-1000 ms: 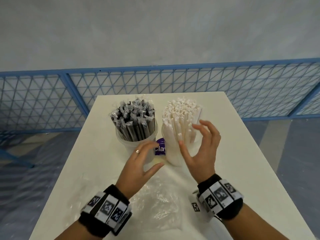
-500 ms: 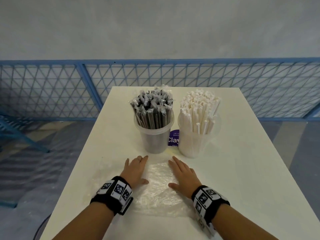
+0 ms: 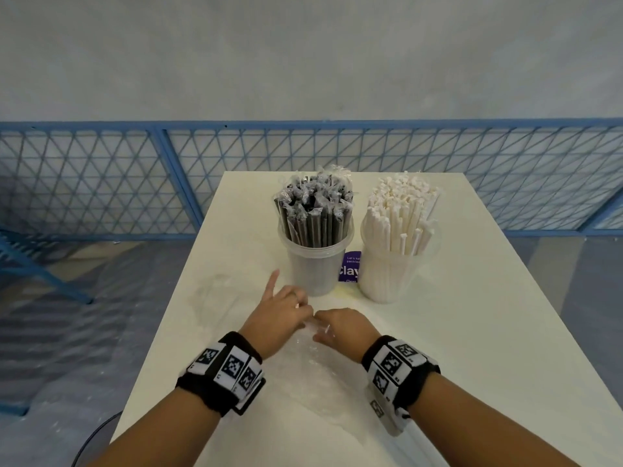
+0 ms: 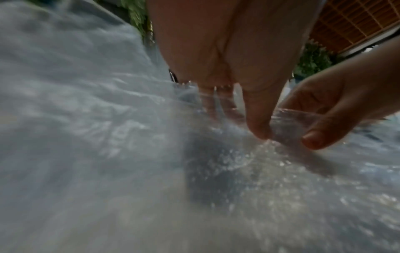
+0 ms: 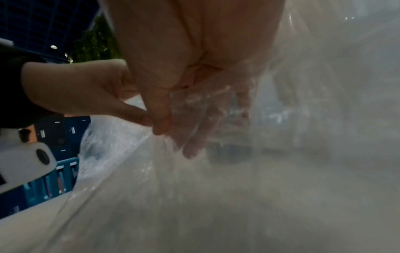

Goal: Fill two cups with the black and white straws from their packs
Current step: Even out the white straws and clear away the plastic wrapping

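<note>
Clear plastic of an empty straw pack [image 3: 313,375] lies crumpled on the white table [image 3: 472,348] at 6 o'clock, near the front edge. The left hand [image 3: 276,318] and right hand [image 3: 344,326] meet over its far end, each pinching the film between thumb and fingers; the left forefinger sticks out. Bare tabletop lies open at 3 and 9 o'clock. At 12, a cup of black straws [image 3: 315,224] stands just beside a cup of white straws [image 3: 397,227], a purple card [image 3: 349,269] between them.
</note>
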A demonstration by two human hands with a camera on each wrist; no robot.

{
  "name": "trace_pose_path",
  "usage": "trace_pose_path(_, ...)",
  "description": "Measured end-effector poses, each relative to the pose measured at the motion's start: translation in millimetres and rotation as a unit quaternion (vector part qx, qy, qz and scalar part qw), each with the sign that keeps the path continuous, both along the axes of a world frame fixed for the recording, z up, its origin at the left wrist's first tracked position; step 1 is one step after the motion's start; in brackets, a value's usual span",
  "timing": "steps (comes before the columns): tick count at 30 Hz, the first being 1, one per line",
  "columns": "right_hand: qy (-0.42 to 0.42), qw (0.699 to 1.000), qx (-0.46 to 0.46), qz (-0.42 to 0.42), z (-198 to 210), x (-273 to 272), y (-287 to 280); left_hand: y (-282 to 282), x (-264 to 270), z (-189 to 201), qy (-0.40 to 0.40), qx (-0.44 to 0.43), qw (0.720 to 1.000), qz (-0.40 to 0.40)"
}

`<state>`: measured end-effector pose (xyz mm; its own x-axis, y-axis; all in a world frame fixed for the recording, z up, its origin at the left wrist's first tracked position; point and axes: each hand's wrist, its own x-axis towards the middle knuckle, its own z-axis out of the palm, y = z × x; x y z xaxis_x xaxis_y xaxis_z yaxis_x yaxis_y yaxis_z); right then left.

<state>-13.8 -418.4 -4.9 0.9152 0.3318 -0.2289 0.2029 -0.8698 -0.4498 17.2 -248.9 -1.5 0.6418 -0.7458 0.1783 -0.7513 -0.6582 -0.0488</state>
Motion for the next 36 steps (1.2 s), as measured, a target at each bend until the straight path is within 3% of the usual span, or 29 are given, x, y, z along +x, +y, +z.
trace_pose_path(2, 0.013, 0.996, 0.072, -0.043, 3, 0, 1, 9, 1, 11, -0.058, -0.075, 0.991, 0.090)
trace_pose_path(3, 0.019, 0.990, 0.119, -0.066, 4, -1, 1, 17, 0, 15, -0.079, -0.151, 0.973, 0.156)
trace_pose_path(4, 0.023, 0.982, 0.164, -0.088, 5, -1, 2, 26, -2, 17, -0.077, -0.243, 0.940, 0.228)
trace_pose_path(6, 0.020, 0.966, 0.227, -0.125, 8, -3, 3, 41, -12, 20, -0.039, -0.418, 0.838, 0.348)
trace_pose_path(8, 0.006, 0.954, 0.260, -0.149, 8, -3, 6, 49, -23, 17, 0.105, -0.550, 0.729, 0.393)
trace_pose_path(10, 0.001, 0.947, 0.279, -0.158, 7, -5, 9, 47, -32, 12, 0.332, -0.606, 0.614, 0.381)
trace_pose_path(12, 0.006, 0.942, 0.296, -0.160, 4, -8, 14, 47, -35, 5, 0.467, -0.609, 0.540, 0.345)
trace_pose_path(14, 0.016, 0.938, 0.303, -0.166, 1, -11, 17, 50, -35, 2, 0.498, -0.618, 0.528, 0.301)
trace_pose_path(19, 0.042, 0.931, 0.320, -0.173, 3, -9, 17, 61, -39, 7, 0.471, -0.567, 0.617, 0.277)
trace_pose_path(21, 0.048, 0.936, 0.311, -0.158, 7, -6, 15, 65, -43, 9, 0.475, -0.552, 0.628, 0.275)
trace_pose_path(23, 0.064, 0.934, 0.321, -0.140, 12, -3, 14, 69, -45, 12, 0.485, -0.558, 0.615, 0.275)
trace_pose_path(27, 0.109, 0.910, 0.376, -0.138, 16, -2, 11, 77, -52, 17, 0.527, -0.584, 0.561, 0.257)
trace_pose_path(33, 0.178, 0.863, 0.457, -0.122, 22, -4, 17, 80, -64, 20, 0.506, -0.608, 0.549, 0.270)
trace_pose_path(36, 0.200, 0.843, 0.483, -0.124, 23, -2, 23, 83, -73, 24, 0.505, -0.640, 0.512, 0.270)
